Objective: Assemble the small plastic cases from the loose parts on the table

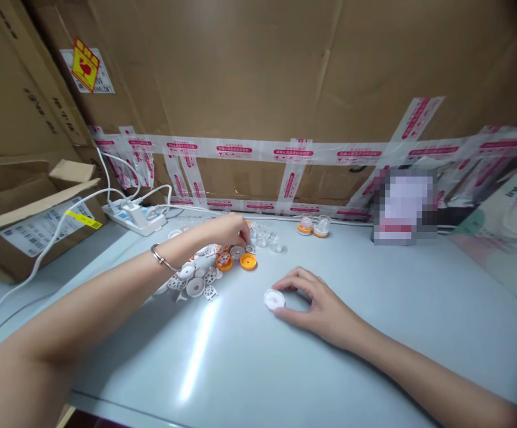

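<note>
Between the thumb and fingers of my right hand (314, 306) is a round white plastic disc (275, 300), held at the tabletop. My left hand (234, 229) reaches over the far side of a heap of parts, its fingers pinched and pointing down; what they hold, if anything, is hidden. Below it lie orange round caps (248, 261), white discs (196, 287) and small white spoked pieces (211, 292). Several clear plastic cups (276, 244) stand just right of the left fingers. My left forearm covers part of the heap.
Two orange-based pieces with clear domes (321, 226) stand at the back. A white power strip (135, 215) with cables and an open cardboard box (30, 220) are at left. A blurred-out upright object (405, 205) and a pale bag (508, 220) are at right. Taped cardboard (249, 71) walls the back.
</note>
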A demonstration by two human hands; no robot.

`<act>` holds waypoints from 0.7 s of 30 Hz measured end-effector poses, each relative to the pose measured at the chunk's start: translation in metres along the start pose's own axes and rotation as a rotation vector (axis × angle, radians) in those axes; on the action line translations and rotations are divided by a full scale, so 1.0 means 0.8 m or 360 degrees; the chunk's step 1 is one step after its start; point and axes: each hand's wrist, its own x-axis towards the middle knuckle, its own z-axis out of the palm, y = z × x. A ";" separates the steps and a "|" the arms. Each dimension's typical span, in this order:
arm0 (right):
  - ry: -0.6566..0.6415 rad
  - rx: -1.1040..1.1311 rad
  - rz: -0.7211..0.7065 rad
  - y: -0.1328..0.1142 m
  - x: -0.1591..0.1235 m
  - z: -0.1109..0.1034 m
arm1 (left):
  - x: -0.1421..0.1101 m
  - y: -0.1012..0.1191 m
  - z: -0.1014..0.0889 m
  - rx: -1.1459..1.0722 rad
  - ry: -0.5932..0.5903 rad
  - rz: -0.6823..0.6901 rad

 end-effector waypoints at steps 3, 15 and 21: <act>-0.0007 0.0005 0.0008 -0.001 -0.001 0.000 | -0.002 0.002 -0.001 -0.0007 -0.0050 -0.0030; 0.0000 0.0011 0.0005 -0.001 0.002 0.000 | -0.015 0.005 0.004 -0.0018 -0.0070 -0.0198; 0.0008 -0.0003 -0.0005 -0.002 0.001 0.000 | -0.006 0.017 0.000 0.0107 -0.0115 -0.0280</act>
